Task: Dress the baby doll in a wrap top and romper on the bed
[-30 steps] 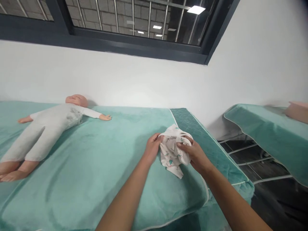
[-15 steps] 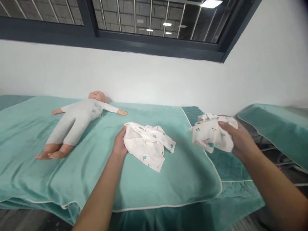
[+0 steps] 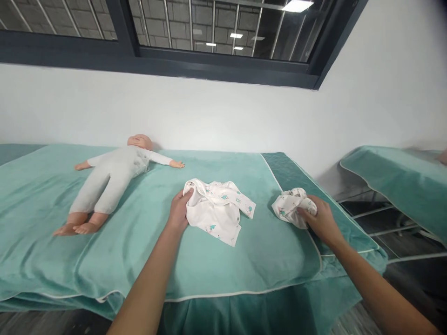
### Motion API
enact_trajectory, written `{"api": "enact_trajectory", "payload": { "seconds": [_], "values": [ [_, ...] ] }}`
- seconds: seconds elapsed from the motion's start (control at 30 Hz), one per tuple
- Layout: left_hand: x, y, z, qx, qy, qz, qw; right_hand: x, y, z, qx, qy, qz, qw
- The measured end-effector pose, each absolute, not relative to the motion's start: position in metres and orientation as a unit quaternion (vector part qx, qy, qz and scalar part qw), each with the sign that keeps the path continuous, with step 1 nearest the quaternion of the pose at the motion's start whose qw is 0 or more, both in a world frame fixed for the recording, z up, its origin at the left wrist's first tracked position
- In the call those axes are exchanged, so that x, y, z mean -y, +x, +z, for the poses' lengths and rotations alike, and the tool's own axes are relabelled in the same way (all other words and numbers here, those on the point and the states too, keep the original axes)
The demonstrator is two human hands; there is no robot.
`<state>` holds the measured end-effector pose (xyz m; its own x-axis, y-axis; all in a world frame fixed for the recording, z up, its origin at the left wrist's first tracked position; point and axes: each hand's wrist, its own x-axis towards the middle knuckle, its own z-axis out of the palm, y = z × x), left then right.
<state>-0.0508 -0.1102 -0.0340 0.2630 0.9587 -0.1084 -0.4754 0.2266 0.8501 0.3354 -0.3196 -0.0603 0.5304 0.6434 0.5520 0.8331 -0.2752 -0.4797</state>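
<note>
A white baby shirt (image 3: 220,209) with a small green print lies partly folded on the green bed cover (image 3: 223,270). My left hand (image 3: 179,209) grips its left edge, thumb on top and fingers hidden beneath. Off to the right, my right hand (image 3: 321,218) pinches a bunched-up white printed baby garment (image 3: 291,207); its exact kind is hidden by the crumpling. That bundle is at the cover's right part, low over it or resting on it. On the left, a baby doll (image 3: 115,172) in a pale one-piece suit lies on its back, arms spread.
Behind the bed runs a white wall (image 3: 216,111) below a dark-framed window (image 3: 223,60) with bars. A second bed with a green cover (image 3: 398,186) stands at the right, past a gap showing a metal frame (image 3: 373,211).
My right hand has come down and to the left with the garment, which is now more bunched. The left hand has shifted slightly, its thumb now over the shirt's edge.
</note>
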Motion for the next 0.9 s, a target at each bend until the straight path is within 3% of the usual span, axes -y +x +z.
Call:
{"api": "enact_trajectory", "payload": {
  "seconds": [0.13,0.23,0.3,0.43,0.67,0.77,0.9],
  "values": [
    [0.118,-0.049,-0.014,-0.367,0.433,0.452,0.688,0.318,0.293,-0.013,0.505,-0.745,-0.158,0.407],
    [0.125,-0.043,0.025,-0.373,0.546,0.408,0.629,0.291,0.226,0.026,0.598,-0.672,0.006,0.436],
    [0.133,-0.040,0.059,-0.337,0.657,0.381,0.555,0.265,0.181,0.050,0.654,-0.608,0.073,0.444],
    [0.151,-0.040,0.125,-0.296,0.830,0.320,0.348,0.217,0.128,0.095,0.713,-0.552,0.098,0.421],
    [0.160,-0.065,0.161,-0.448,0.852,0.263,-0.069,0.191,0.127,0.141,0.744,-0.566,-0.032,0.353],
    [0.160,-0.078,0.157,-0.496,0.820,0.255,-0.130,0.193,0.140,0.140,0.724,-0.586,-0.076,0.357],
    [0.153,-0.092,0.143,-0.544,0.776,0.291,-0.126,0.201,0.158,0.127,0.687,-0.620,-0.072,0.372]
  ]
}}
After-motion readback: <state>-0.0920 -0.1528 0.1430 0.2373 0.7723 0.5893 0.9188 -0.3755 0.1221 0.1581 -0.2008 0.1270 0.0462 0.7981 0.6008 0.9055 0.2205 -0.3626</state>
